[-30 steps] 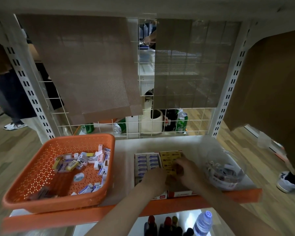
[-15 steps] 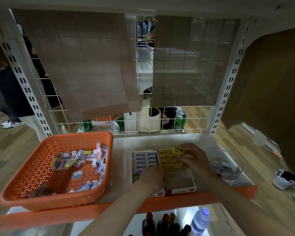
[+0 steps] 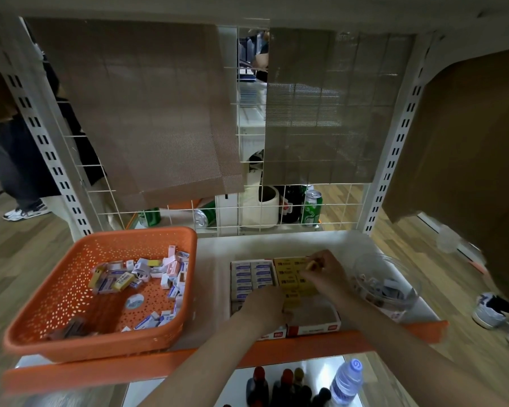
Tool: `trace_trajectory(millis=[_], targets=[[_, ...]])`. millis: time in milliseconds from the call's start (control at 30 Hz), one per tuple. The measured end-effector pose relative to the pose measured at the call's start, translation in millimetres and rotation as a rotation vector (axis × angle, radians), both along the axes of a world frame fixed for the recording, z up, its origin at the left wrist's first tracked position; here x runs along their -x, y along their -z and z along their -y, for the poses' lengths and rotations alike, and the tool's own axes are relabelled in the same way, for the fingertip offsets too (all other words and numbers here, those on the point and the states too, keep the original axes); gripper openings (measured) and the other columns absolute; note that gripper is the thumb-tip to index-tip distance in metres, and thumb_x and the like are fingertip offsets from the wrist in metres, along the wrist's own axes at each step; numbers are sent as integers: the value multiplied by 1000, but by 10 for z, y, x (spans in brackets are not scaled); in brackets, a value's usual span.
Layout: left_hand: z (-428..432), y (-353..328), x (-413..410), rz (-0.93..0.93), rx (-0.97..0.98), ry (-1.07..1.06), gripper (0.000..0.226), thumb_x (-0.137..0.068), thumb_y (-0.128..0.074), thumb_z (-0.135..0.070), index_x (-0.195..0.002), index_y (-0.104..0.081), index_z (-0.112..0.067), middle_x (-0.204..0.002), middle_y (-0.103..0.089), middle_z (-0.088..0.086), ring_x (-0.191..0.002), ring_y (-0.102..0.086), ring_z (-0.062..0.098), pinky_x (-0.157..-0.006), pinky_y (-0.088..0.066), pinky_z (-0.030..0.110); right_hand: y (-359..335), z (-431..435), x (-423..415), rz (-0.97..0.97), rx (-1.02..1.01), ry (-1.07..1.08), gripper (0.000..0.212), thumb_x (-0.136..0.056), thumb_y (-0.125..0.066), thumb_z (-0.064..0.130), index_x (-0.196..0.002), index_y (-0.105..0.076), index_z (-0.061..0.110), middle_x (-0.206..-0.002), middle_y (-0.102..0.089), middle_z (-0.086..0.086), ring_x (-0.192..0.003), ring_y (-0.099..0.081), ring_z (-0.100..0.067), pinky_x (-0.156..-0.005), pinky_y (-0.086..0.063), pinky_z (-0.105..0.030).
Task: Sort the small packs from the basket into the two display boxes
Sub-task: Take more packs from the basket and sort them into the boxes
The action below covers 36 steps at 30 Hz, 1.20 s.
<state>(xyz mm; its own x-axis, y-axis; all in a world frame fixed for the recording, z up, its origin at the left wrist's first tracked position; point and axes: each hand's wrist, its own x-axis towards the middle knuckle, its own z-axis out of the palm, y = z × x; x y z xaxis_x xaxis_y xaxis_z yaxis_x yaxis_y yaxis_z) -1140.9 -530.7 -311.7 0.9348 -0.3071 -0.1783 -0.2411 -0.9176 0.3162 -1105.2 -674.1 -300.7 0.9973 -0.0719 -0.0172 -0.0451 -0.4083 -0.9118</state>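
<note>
**A:** What's the setting?

**B:** A white shop shelf (image 3: pixel 215 259) with an orange front edge. It is backed by a wire grid hung with two brown mesh mats (image 3: pixel 147 113). A green can (image 3: pixel 312 208) stands behind the grid. Dark bottles (image 3: pixel 276 389) and a water bottle (image 3: pixel 346 383) show on the level below.

**A:** Where are the things being sorted?

**B:** An orange basket (image 3: pixel 100 346) fills the shelf's left end and reaches the front edge. Loose small packs (image 3: pixel 141 274) lie in it, mostly toward its far right corner, with a roll of tape (image 3: pixel 134 301) among them. Two display boxes sit side by side at the middle of the front edge. The left box (image 3: pixel 272 335) holds rows of blue-and-white packs. The right box (image 3: pixel 313 329) has yellow packs in its far half.

**A:** And the hands?

**B:** The right hand (image 3: pixel 325 270) is at the far right corner of the right box, fingertips bunched and pinching a yellow pack (image 3: pixel 309 264). The left hand (image 3: pixel 265 306) lies knuckles-up over the near part of both boxes. Its fingers are tucked under, so I cannot tell what they hold.

**A:** Anything in the way?

**B:** A clear bowl (image 3: pixel 406 301) sits just right of the boxes, beside the right forearm. Its contents are too blurred to name. The left hand hides the near rows of the left box.
</note>
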Motion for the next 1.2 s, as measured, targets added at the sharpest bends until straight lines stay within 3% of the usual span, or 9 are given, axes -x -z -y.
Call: trace_trajectory(millis=[200, 300, 433, 600, 700, 867, 1200], targets=[[3, 7, -1, 0, -9, 0, 30, -94, -51, -32, -103, -60, -5, -104, -64, 11, -95, -62, 24, -81, -51, 32, 34, 18, 31, 29, 235, -178, 29, -81, -69, 7, -105, -54, 13, -103, -56, 0, -91, -56, -15, -57, -40, -9], [0, 13, -3, 7, -5, 9, 30, -94, -51, -32, -103, -60, -4, -105, -64, 12, -95, -62, 24, -80, -50, 32, 79, 41, 36, 74, 314, -263, 37, -80, -70, 6, -114, -57, 15, -115, -57, -2, -101, -59, -18, -72, -50, -15], [-2, 10, -7, 12, -13, 16, 31, -94, -51, -32, -101, -61, -3, -105, -64, 12, -96, -62, 25, -81, -51, 33, 171, 75, 19, 173, 534, -368, 49, -79, -72, 10, -124, -54, 16, -127, -53, -3, -113, -57, -18, -94, -48, -25], [-1, 26, -13, 20, -15, 23, 31, -94, -51, -32, -101, -61, -3, -105, -64, 12, -95, -62, 25, -80, -51, 32, 256, 102, -8, 228, 615, -421, 36, -77, -69, 1, -109, -59, 17, -120, -52, -1, -109, -56, -15, -87, -48, -18], [-6, 28, -13, 27, -13, 26, 32, -94, -52, -31, -108, -59, -3, -110, -62, 13, -100, -61, 25, -85, -52, 34, 271, 98, -11, 231, 646, -423, 41, -78, -65, -4, -114, -63, 16, -127, -51, -1, -116, -53, -16, -97, -46, -22], [-8, 35, -15, 30, -24, 30, 32, -94, -52, -32, -106, -60, -3, -110, -62, 13, -101, -60, 26, -88, -52, 37, 333, 85, -16, 227, 711, -437, 36, -81, -64, 0, -112, -67, 19, -129, -55, 1, -119, -52, -14, -99, -44, -26], [-9, 21, -6, 28, -20, 44, 30, -94, -52, -30, -101, -61, -1, -107, -63, 14, -98, -61, 26, -87, -52, 37, 304, 78, 15, 265, 668, -422, 28, -83, -65, 4, -107, -69, 17, -122, -61, 1, -114, -54, -14, -91, -40, -17]])
